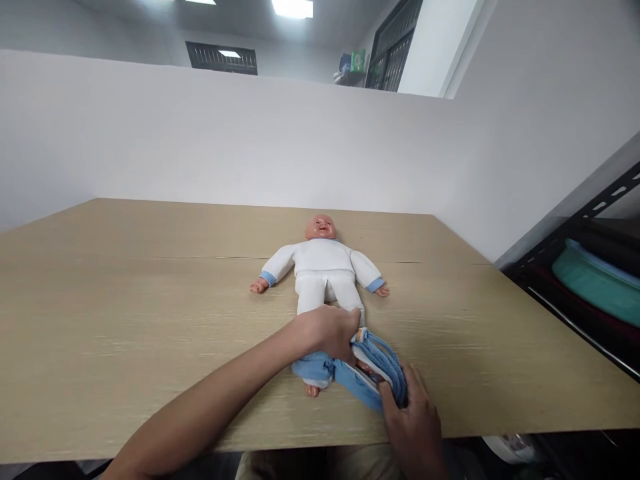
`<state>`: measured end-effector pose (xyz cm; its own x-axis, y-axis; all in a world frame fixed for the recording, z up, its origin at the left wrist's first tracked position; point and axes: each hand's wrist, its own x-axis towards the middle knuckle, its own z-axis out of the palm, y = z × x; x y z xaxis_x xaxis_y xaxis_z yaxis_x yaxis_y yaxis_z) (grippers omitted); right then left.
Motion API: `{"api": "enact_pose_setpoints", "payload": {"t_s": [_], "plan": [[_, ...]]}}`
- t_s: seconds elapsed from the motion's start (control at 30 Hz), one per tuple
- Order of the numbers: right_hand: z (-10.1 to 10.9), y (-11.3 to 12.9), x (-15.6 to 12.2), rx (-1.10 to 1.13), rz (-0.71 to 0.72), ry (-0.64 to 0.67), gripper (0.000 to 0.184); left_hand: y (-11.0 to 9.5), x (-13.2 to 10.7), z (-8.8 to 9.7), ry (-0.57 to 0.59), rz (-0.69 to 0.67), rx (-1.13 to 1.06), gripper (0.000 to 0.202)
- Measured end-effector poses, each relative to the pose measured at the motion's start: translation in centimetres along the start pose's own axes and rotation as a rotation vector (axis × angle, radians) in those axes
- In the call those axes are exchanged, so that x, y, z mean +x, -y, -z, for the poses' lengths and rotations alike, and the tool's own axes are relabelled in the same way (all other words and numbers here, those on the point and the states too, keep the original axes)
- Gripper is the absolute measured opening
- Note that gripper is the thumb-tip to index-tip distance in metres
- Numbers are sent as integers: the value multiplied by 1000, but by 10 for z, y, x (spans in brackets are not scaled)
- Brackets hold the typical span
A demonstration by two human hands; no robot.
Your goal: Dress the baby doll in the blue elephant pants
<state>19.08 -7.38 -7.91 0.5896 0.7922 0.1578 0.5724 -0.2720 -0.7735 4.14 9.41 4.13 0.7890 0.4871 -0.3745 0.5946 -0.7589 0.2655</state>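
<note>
A baby doll (pixel 324 267) in a white suit with blue cuffs lies on its back on the wooden table (pixel 125 300), head away from me. A blue garment (pixel 370 373) is bunched around its lower legs. My left hand (pixel 327 330) is closed on the garment's waistband over the doll's legs. Further down, my right hand (pixel 413 410) grips the same blue garment at its lower right edge. One bare doll foot (pixel 312 391) pokes out below the cloth.
A white partition wall (pixel 250 147) stands behind the table. On the right, a black metal shelf (pixel 575 233) holds a teal bin (pixel 597 283). The table's near edge runs just below my hands.
</note>
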Motion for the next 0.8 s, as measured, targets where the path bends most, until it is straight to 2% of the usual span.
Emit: {"api": "enact_pose_setpoints", "payload": {"t_s": [0.17, 0.3, 0.4, 0.5, 0.63, 0.73, 0.8], "plan": [[-3, -4, 4, 132, -104, 138, 65, -5, -4, -9, -65, -11, 57, 85], [-10, -13, 10, 352, -126, 261, 57, 5, -9, -17, -123, -46, -1, 79], [-17, -19, 13, 465, -147, 294, 59, 18, -17, -25, -193, -68, -158, 77], [-21, -15, 16, 528, -161, 338, 60, 28, -27, -32, -274, -73, -413, 74], [-19, 7, 25, 581, -29, 349, 53, 33, -38, -38, -350, -156, -753, 72], [-15, 21, 36, 586, 110, 299, 55, 33, -42, -41, -414, -213, -817, 65], [-14, 26, 46, 544, 175, 323, 49, 35, -42, -42, -458, -239, -798, 51]]}}
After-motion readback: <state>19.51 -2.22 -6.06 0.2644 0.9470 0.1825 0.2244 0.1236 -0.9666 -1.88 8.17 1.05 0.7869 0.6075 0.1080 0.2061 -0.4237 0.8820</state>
